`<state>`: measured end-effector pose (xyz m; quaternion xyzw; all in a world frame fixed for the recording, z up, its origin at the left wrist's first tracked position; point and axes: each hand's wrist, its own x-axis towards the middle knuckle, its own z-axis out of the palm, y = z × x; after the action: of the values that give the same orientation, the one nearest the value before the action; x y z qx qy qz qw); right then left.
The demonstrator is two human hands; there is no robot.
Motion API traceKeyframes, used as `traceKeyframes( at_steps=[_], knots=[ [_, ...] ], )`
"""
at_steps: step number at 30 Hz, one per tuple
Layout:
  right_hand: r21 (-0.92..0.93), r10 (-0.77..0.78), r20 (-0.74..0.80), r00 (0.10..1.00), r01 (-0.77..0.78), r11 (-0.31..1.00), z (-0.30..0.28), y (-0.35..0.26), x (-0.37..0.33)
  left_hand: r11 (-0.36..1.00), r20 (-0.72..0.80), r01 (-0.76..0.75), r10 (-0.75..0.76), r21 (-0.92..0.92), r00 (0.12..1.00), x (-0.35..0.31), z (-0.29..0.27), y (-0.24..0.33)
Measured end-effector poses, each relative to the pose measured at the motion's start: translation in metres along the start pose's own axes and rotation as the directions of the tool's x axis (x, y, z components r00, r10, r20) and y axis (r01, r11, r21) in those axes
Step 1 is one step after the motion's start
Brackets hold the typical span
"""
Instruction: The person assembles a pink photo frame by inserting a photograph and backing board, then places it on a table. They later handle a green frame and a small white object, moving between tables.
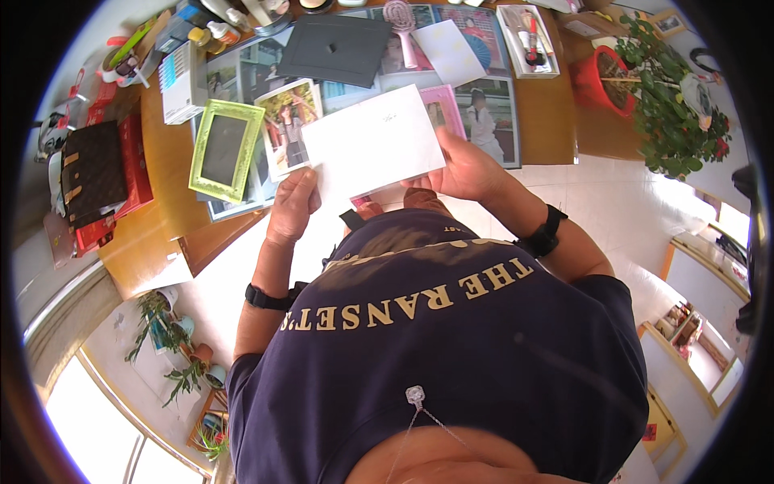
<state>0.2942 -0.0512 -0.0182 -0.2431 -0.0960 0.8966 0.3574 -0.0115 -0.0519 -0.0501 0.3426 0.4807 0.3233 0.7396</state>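
Between my hands is a white rectangular sheet point(371, 149), perhaps a photo print seen from its back, with a small handwritten mark near its upper edge. My left hand point(297, 202) pinches its lower left corner. At the right edge my right hand point(472, 168) grips it, thumb on top. Just left of the sheet lies a printed photo point(284, 125) of a person outdoors. A light green picture frame point(200, 149) sits farther left, dark inside its opening. Partly behind the sheet, a pink frame point(458, 125) shows. Beyond it rests a dark backing board point(339, 48).
The wooden desk point(548, 121) carries large photos under its surface. A pink hairbrush point(399, 20), a pale patterned sheet point(451, 52) and a white box point(528, 40) lie at the back. A white carton point(184, 85) stands left; a red flowerpot point(601, 85) with a leafy plant stands right.
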Motion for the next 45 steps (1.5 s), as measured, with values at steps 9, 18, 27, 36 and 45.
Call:
traceKeyframes(
  at_steps=[9,18,27,36,45],
  knots=[
    [-0.832,-0.332,-0.507,0.796,-0.35,0.431,-0.074,-0.002,-0.022,0.844,0.084,-0.056,0.013,0.533,0.996,0.034,0.039,-0.059],
    [-0.921,-0.5,-0.381,0.778,-0.272,0.279,-0.115,0.005,-0.037,0.71,0.055,-0.047,0.012,0.703,0.998,0.045,0.046,-0.071],
    [-0.934,-0.619,-0.357,0.7,-0.254,0.252,-0.121,-0.009,-0.015,0.613,0.068,-0.175,0.195,0.77,0.979,0.067,0.043,-0.065],
    [-0.354,-0.208,-0.369,0.906,0.07,0.933,-0.102,-0.036,-0.028,0.973,0.102,0.1,-0.124,0.207,0.987,0.063,0.038,-0.033],
    [-0.725,-0.198,0.385,0.902,0.162,-0.67,-0.069,0.007,0.001,0.929,0.177,-0.093,0.031,0.357,0.984,0.045,0.085,-0.008]
  ],
)
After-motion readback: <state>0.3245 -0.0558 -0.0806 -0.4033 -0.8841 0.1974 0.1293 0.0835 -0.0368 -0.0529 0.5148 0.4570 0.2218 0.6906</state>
